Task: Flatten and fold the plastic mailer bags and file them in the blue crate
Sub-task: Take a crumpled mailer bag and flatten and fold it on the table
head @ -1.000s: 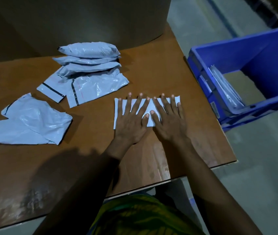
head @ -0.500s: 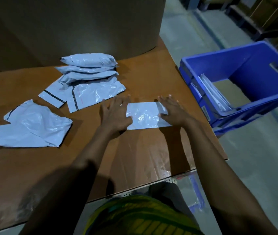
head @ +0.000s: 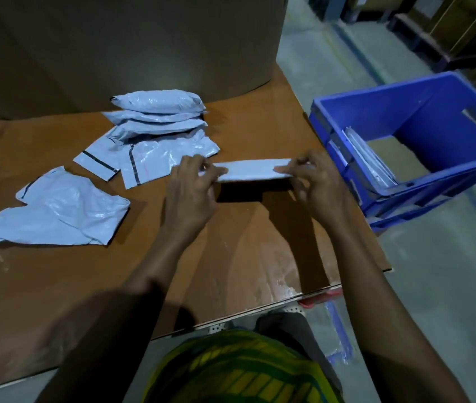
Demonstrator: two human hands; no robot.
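A folded white mailer bag [head: 251,170] hangs level a little above the brown table [head: 56,286], casting a shadow beneath it. My left hand [head: 191,190] pinches its left end and my right hand [head: 315,181] pinches its right end. The blue crate [head: 422,146] stands tilted off the table's right edge, with several folded bags [head: 370,161] filed upright inside along its near wall. A crumpled unfolded mailer [head: 56,210] lies at the table's left. A pile of mailers [head: 155,123] sits further back.
A large cardboard box [head: 129,45] fills the back of the table behind the pile. The table's right edge runs just left of the crate. Grey concrete floor [head: 434,286] lies to the right, and dark pallets stand at the far top right.
Both hands slid apart from pressing the folded bag flat on the table, took its two ends, and lifted it off the surface. The view shifted down and left.
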